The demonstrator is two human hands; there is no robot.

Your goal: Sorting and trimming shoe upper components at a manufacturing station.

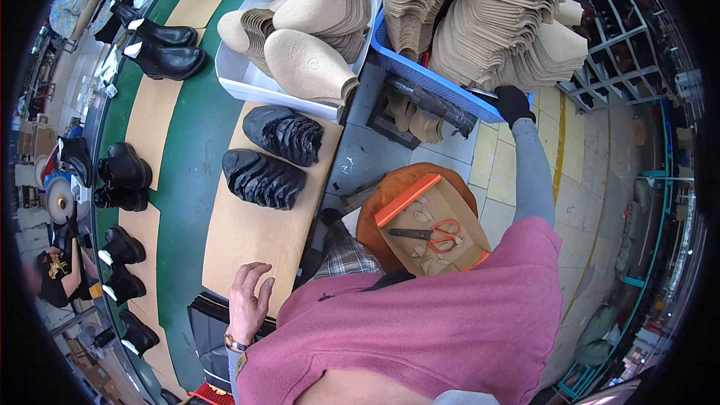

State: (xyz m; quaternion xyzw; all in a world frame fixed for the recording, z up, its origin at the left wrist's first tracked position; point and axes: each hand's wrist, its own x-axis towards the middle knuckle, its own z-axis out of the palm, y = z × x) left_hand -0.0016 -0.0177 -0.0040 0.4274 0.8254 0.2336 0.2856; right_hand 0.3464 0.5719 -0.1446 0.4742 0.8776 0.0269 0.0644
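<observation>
We grip the rim of the blue plastic crate (420, 75) of tan insoles with our gloved right hand (513, 103), fingers curled on it; our left hand (249, 301) rests spread on the wooden surface (247, 236) nearby. Next, pulling it needs a steady hold.

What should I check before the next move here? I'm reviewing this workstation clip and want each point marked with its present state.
1. Right hand, in a black glove, on the rim of the blue crate: ok.
2. Left hand flat on the wooden board, holding nothing: ok.
3. Two black stacks lie apart from the left hand: ok.
4. Scissors lie in the orange tray, out of both hands: ok.
5. Firmness of the right hand's grip: cannot tell.
</observation>
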